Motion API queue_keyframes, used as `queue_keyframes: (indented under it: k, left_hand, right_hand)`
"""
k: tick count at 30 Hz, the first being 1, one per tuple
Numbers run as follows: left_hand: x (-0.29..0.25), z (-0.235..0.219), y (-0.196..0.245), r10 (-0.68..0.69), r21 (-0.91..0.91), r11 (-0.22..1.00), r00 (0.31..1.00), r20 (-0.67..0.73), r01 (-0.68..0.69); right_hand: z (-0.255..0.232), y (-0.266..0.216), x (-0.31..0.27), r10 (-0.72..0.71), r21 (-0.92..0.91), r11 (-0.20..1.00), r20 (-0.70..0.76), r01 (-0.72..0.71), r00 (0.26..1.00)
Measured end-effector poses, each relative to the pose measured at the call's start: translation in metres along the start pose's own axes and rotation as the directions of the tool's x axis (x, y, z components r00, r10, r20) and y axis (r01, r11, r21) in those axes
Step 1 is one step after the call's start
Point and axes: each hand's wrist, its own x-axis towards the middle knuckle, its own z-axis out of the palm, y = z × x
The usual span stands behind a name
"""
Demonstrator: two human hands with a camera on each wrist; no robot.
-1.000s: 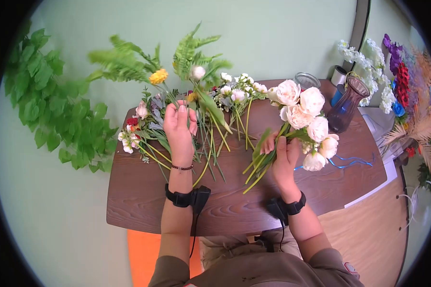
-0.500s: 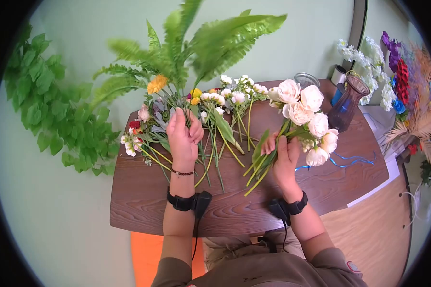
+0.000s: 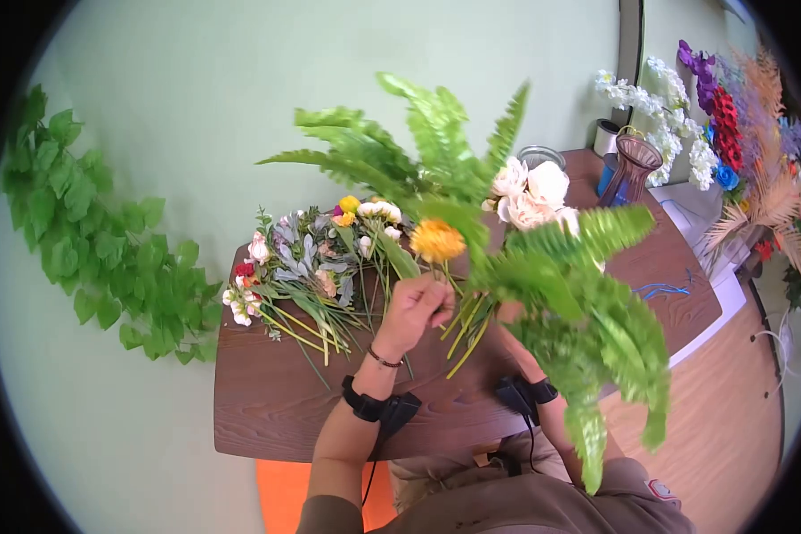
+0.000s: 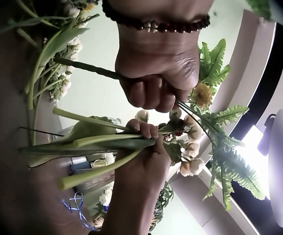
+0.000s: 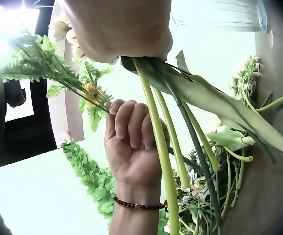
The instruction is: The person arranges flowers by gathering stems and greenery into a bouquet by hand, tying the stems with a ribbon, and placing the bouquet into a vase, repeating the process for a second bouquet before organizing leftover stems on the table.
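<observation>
My left hand (image 3: pixel 411 316) grips the green stem of a leafy fern (image 3: pixel 587 285), and a yellow flower (image 3: pixel 437 241) stands just above the fist. The stem's lower end (image 4: pixel 90 67) sticks out of the fist in the left wrist view. Close by, my right hand (image 4: pixel 151 159) holds a bunch of pale pink peonies (image 3: pixel 532 196) by their thick green stems (image 3: pixel 467 338), which fan out below the hand. In the head view the fern fronds cover much of the right hand and part of the peonies.
Mixed flowers (image 3: pixel 316 258) lie on the left of the brown table (image 3: pixel 329 414). A purple glass vase (image 3: pixel 636 165) stands at the back right, with blue ribbon (image 3: pixel 663 289) near the right edge. Leafy vines (image 3: pixel 98 240) hang on the left wall; more artificial flowers (image 3: pixel 730 133) fill the right.
My left hand has lifted the fern and yellow flower out from over the flower pile and brought them right, beside the peony bunch. The right hand has kept its hold on the peonies.
</observation>
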Motion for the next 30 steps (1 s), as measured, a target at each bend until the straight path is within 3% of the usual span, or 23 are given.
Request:
queue_keyframes:
  k: [1, 2, 3, 4, 5, 6, 8, 9, 10, 11, 12, 15, 18, 20, 22, 23, 25, 27, 28, 29, 30]
  left_hand:
    - [0.0, 0.007, 0.003, -0.053, 0.048, 0.997, 0.999, 0.0, 0.053]
    - [0.0, 0.01, 0.0, -0.054, 0.05, 0.997, 0.998, 0.006, 0.054]
    - [0.001, 0.012, -0.003, -0.061, 0.096, 0.994, 0.998, 0.007, 0.06]
    - [0.002, 0.013, -0.007, -0.066, 0.141, 0.988, 0.998, 0.006, 0.064]
    - [0.003, 0.012, -0.01, -0.071, 0.085, 0.994, 0.997, 0.011, 0.069]
    - [0.003, 0.014, -0.011, -0.072, 0.086, 0.994, 0.997, 0.013, 0.07]
    - [0.005, 0.024, -0.012, -0.044, 0.044, 0.998, 0.993, -0.107, 0.049]
    - [0.005, 0.025, -0.014, -0.044, 0.044, 0.998, 0.993, -0.107, 0.049]
    - [0.006, 0.026, -0.016, 0.005, 0.114, 0.993, 0.992, -0.125, 0.01]
    - [0.006, 0.027, -0.017, 0.055, 0.184, 0.982, 0.989, -0.141, -0.028]
    - [0.006, 0.029, -0.019, 0.055, 0.183, 0.983, 0.988, -0.142, -0.028]
    - [0.006, 0.034, -0.022, 0.067, 0.157, 0.987, 0.963, -0.261, -0.027]
    - [0.005, 0.038, -0.024, 0.119, 0.205, 0.977, 0.935, -0.335, -0.051]
    - [0.004, 0.041, -0.024, 0.221, 0.283, 0.952, 0.906, -0.362, -0.119]
    - [0.004, 0.043, -0.029, 0.184, 0.234, 0.968, 0.896, -0.404, -0.093]
    - [0.005, 0.039, -0.036, 0.244, 0.313, 0.942, 0.883, -0.401, -0.119]
    - [0.003, 0.036, -0.041, 0.304, 0.39, 0.91, 0.866, -0.397, -0.141]
    - [0.0, 0.036, -0.039, 0.4, 0.56, 0.809, 0.866, -0.3, -0.18]
    - [-0.003, 0.034, -0.04, 0.401, 0.559, 0.809, 0.864, -0.303, -0.18]
    - [-0.007, 0.03, -0.043, 0.215, 0.527, 0.85, 0.912, -0.349, 0.002]
    - [-0.011, 0.026, -0.049, 0.021, 0.487, 0.853, 0.921, -0.389, 0.186]
  right_hand:
    - [0.041, 0.054, -0.003, 0.02, 0.806, 0.587, 0.072, -0.07, 0.997]
    - [0.033, 0.006, 0.017, -0.03, 0.942, -0.309, 0.127, -0.13, 0.991]
    - [-0.001, -0.036, 0.031, 0.031, 0.966, 0.143, 0.213, -0.216, 0.976]
    - [-0.004, -0.031, 0.027, 0.032, 0.967, 0.143, 0.21, -0.212, 0.977]
    - [-0.01, -0.024, 0.018, 0.1, 0.752, 0.615, 0.226, -0.238, 0.969]
    - [-0.013, -0.017, 0.013, 0.169, 0.329, 0.916, 0.207, -0.231, 0.964]
    - [-0.019, -0.02, 0.013, 0.157, 0.361, 0.904, 0.221, -0.23, 0.962]
    - [-0.019, -0.017, 0.005, -0.011, 0.142, 0.99, 0.119, -0.006, 0.993]
    - [-0.02, -0.011, -0.006, -0.2, -0.105, 0.973, 0.06, 0.206, 0.978]
    - [0.028, 0.084, -0.027, -0.17, 0.224, 0.964, 0.099, 0.144, 0.98]
    - [0.028, 0.085, -0.027, -0.17, 0.223, 0.964, 0.101, 0.145, 0.98]
    - [0.014, 0.068, -0.022, 0.008, 0.365, 0.925, 0.254, -0.103, 0.967]
    - [-0.002, 0.041, -0.015, 0.153, 0.453, 0.818, 0.423, -0.355, 0.893]
    - [-0.007, 0.027, -0.013, 0.225, 0.477, 0.713, 0.537, -0.513, 0.813]
    - [-0.002, 0.015, -0.015, 0.231, 0.753, 0.392, 0.475, -0.528, 0.849]
    - [-0.004, 0.006, -0.012, 0.229, 0.752, 0.393, 0.477, -0.529, 0.848]
    - [-0.019, -0.004, -0.022, 0.145, 0.692, 0.63, 0.342, -0.353, 0.928]
    - [-0.061, 0.008, -0.069, 0.02, 0.569, 0.809, 0.221, -0.146, 0.975]
    - [-0.04, -0.022, -0.026, -0.054, 0.487, 0.873, 0.169, -0.036, 0.984]
    - [-0.019, -0.051, 0.016, -0.134, 0.393, 0.916, 0.125, 0.075, 0.983]
    - [-0.036, -0.048, -0.001, -0.218, 0.29, 0.939, 0.089, 0.184, 0.972]
